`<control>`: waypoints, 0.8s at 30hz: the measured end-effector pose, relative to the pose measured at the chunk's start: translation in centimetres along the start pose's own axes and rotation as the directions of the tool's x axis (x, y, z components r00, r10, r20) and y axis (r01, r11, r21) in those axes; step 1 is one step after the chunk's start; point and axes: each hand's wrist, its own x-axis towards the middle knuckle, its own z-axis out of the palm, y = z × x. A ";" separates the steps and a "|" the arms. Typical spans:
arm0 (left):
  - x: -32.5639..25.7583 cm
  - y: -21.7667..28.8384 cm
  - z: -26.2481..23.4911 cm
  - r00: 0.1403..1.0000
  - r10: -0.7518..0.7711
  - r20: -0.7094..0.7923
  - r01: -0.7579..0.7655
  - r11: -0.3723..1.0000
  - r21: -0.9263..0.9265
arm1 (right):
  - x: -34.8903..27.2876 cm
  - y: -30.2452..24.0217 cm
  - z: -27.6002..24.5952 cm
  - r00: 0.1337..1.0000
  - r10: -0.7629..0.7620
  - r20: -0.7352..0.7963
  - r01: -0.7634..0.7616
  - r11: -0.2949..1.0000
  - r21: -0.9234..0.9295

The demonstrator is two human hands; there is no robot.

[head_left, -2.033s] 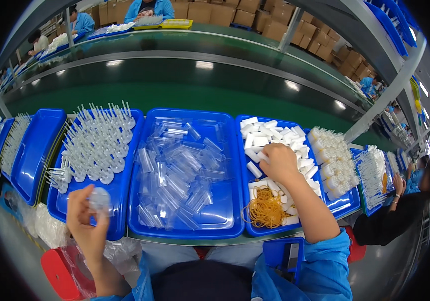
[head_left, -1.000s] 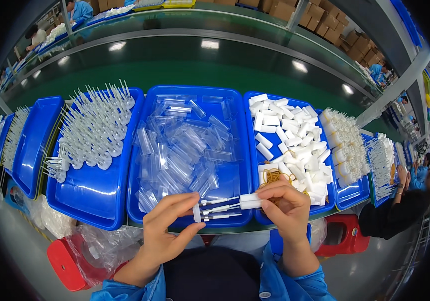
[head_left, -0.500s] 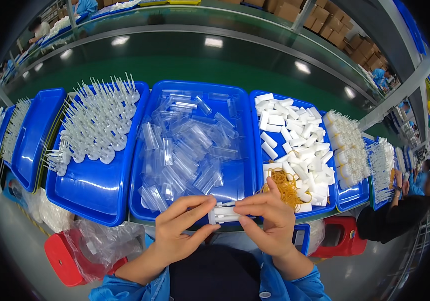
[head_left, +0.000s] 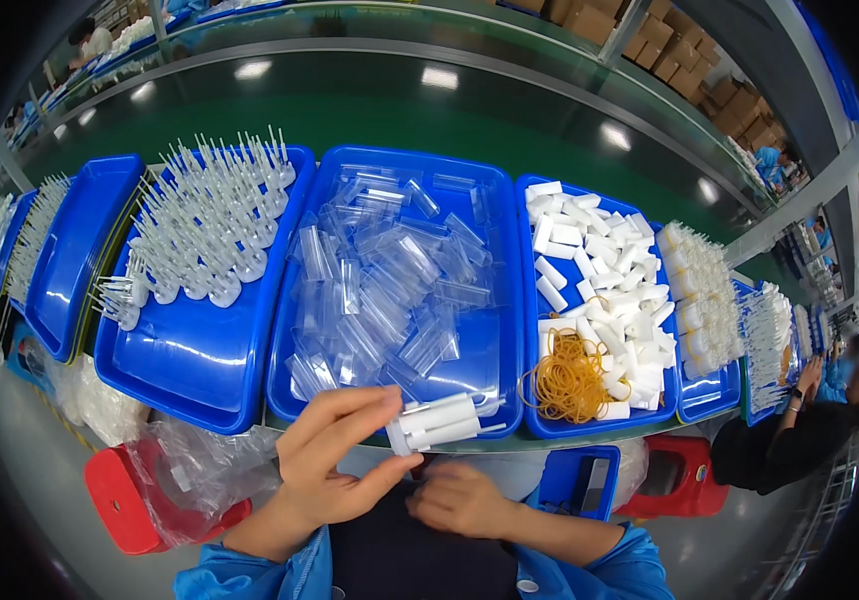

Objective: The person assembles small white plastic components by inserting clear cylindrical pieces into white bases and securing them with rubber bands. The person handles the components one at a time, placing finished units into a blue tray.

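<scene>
Assembly (head_left: pixel 439 422) of pale plastic sits low and near the middle of the view, clamped at its disc end between the thumb and fingers of the left hand (head_left: pixel 327 465). At least two white sleeves lie along its pins, with thin pin tips showing past them. The right hand (head_left: pixel 461 500) hangs at 6 o'clock from it, well clear of the piece, its fingers curled; whether they hold anything I cannot tell.

Judging by its look, the piece should be light and fairly stiff, smooth enough to slide a little under dry skin, with slim pins that could bend under sideways force. The disc rim looks the best place to take hold, as the sleeves may slip along the pins if pulled.

Its long axis is nearly level across the view: the disc faces about 8 o'clock, and the pin tips point between 2 and 3 o'clock. Around it, clear tubes (head_left: pixel 394 275) lie between 11 and 12 o'clock, upright pin parts (head_left: pixel 211 220) at 10, loose white pieces (head_left: pixel 609 280) near 2, and yellowish rubber bands (head_left: pixel 566 382) between 2 and 3
</scene>
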 end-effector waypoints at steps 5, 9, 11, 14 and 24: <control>-0.2 0.3 0.1 1.000 0.010 0.023 -0.009 1.000 -0.015 | -2.1 3.6 6.1 0.738 0.479 0.475 -0.576 0.814 0.073; -0.3 -0.2 0.6 0.997 0.005 0.071 -0.001 0.999 -0.044 | -1.9 11.7 14.4 0.332 0.702 0.631 -0.834 0.531 -0.152; -0.6 0.5 0.0 0.997 0.010 0.071 -0.010 1.000 -0.009 | -1.0 13.2 16.5 0.285 0.709 0.645 -0.838 0.511 -0.192; -0.6 0.3 -0.4 0.996 -0.003 0.084 0.004 1.000 -0.007 | -1.2 14.2 17.7 0.232 0.730 0.643 -0.855 0.468 -0.224; -0.6 -1.3 0.5 0.998 -0.021 0.054 0.024 0.998 -0.063 | -1.5 15.0 18.7 0.180 0.714 0.677 -0.860 0.449 -0.244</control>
